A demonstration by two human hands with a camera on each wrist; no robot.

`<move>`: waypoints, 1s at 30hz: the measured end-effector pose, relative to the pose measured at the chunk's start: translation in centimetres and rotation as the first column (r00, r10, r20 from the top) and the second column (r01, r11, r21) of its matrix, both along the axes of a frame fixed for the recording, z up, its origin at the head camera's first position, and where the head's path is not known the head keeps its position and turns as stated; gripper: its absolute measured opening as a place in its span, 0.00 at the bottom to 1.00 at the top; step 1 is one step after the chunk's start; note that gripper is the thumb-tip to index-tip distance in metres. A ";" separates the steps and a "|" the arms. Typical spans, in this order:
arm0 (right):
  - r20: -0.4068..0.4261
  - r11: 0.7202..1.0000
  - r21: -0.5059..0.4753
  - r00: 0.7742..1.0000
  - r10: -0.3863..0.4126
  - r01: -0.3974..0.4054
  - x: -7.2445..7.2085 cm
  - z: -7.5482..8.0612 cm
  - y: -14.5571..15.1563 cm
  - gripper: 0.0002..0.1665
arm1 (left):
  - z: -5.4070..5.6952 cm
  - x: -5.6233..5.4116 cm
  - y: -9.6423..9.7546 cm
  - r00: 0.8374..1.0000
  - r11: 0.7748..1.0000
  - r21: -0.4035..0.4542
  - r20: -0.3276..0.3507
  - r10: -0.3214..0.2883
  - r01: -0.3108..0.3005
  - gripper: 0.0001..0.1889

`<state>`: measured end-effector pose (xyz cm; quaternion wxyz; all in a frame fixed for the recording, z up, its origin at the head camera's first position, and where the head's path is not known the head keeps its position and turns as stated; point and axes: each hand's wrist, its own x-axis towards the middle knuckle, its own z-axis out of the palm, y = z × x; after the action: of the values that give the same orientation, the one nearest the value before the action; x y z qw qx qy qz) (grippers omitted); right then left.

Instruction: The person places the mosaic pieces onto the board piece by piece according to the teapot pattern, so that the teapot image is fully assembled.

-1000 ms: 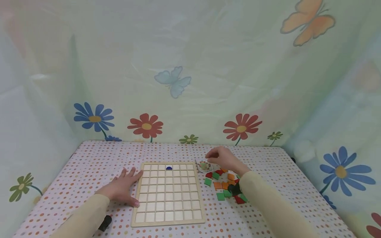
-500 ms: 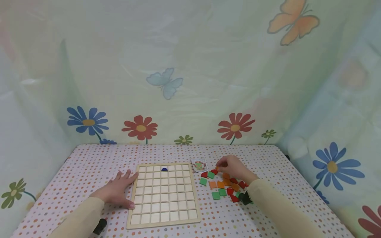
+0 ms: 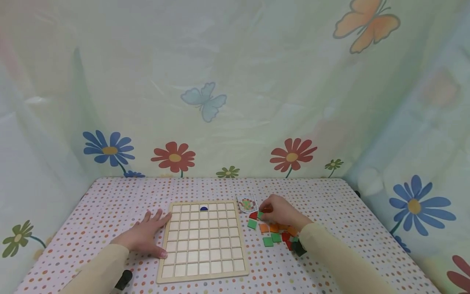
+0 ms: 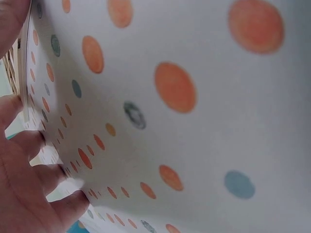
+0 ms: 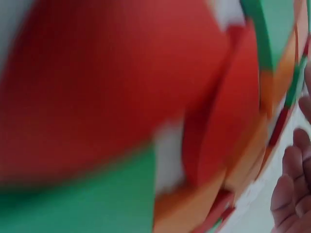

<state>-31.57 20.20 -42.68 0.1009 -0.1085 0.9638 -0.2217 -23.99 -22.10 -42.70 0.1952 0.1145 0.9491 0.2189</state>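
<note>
Right hand [image 3: 280,210] moved off the patterned card [image 3: 247,204] to the coloured tiles [image 3: 252,224], right of centre; can't tell if pinching. Left hand [image 3: 145,237] spread wide against grid board [image 3: 204,234], lower centre, probably steadying it.

Flat wood grid [image 3: 203,245], clrd tiles [image 3: 273,228] rt

On table [image 3: 110,204]: board [image 3: 193,257] between left hand [image 3: 145,234], at its left edge, and right hand [image 3: 282,212]. Piece [image 3: 203,208] in board's far row. Tiles [image 3: 268,241] under and nearer than right hand; card [image 3: 247,204] left of it.
</note>
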 end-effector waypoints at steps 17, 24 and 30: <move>-0.047 1.000 0.026 0.999 -0.002 0.003 0.3 -0.6 -1.7 0.15 | -0.2 -0.1 -0.1 1.000 1.000 -0.001 0.003 -0.001 0.001 0.62; -0.038 1.000 0.005 0.999 0.004 -0.004 0.4 -0.6 -1.9 0.14 | 0.0 0.1 0.0 1.000 1.000 0.005 0.006 0.000 0.000 0.62; -0.031 1.000 -0.001 0.999 -0.011 0.011 0.5 -0.4 -1.9 0.14 | 0.0 0.1 0.0 1.000 1.000 0.000 0.000 0.004 -0.004 0.61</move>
<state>-31.11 18.29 -43.11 0.0849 -0.1068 0.9657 -0.2211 -23.93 -22.10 -42.67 0.1948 0.1127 0.9493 0.2194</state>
